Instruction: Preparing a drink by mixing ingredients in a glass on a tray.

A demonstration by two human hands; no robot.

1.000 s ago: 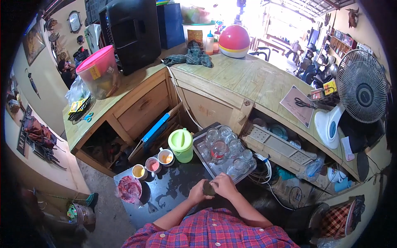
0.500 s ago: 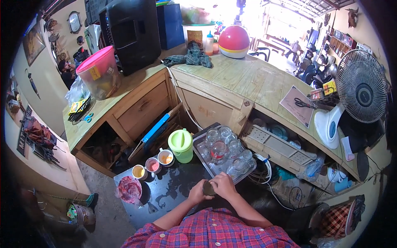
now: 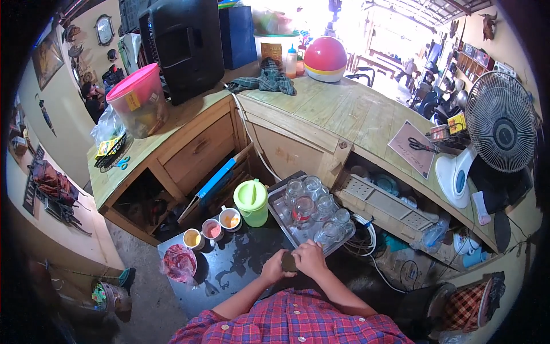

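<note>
A small, round, brownish-green object [image 3: 289,262] sits between my two hands, close to my shirt front; its kind is unclear. My left hand [image 3: 275,268] wraps its left side, and my right hand [image 3: 310,260] closes over its right and upper edge. Just beyond the right hand lies a metal tray [image 3: 279,213] with several glass mugs [image 3: 303,208] on it. Left of the tray stands a light green lidded pitcher [image 3: 251,202]. Beside it, three white cups [image 3: 230,219] with orange, pink and yellow contents form a row. A pink bowl [image 3: 179,264] with plastic film is at the far left.
The dark table [image 3: 229,275] has wet patches. Behind it runs a wooden counter [image 3: 355,109] bearing a red-and-white ball-shaped container [image 3: 325,58], a cloth [image 3: 264,79], and scissors [image 3: 420,143]. A white fan [image 3: 458,175] stands at the right. Cables [image 3: 366,243] hang beside the tray.
</note>
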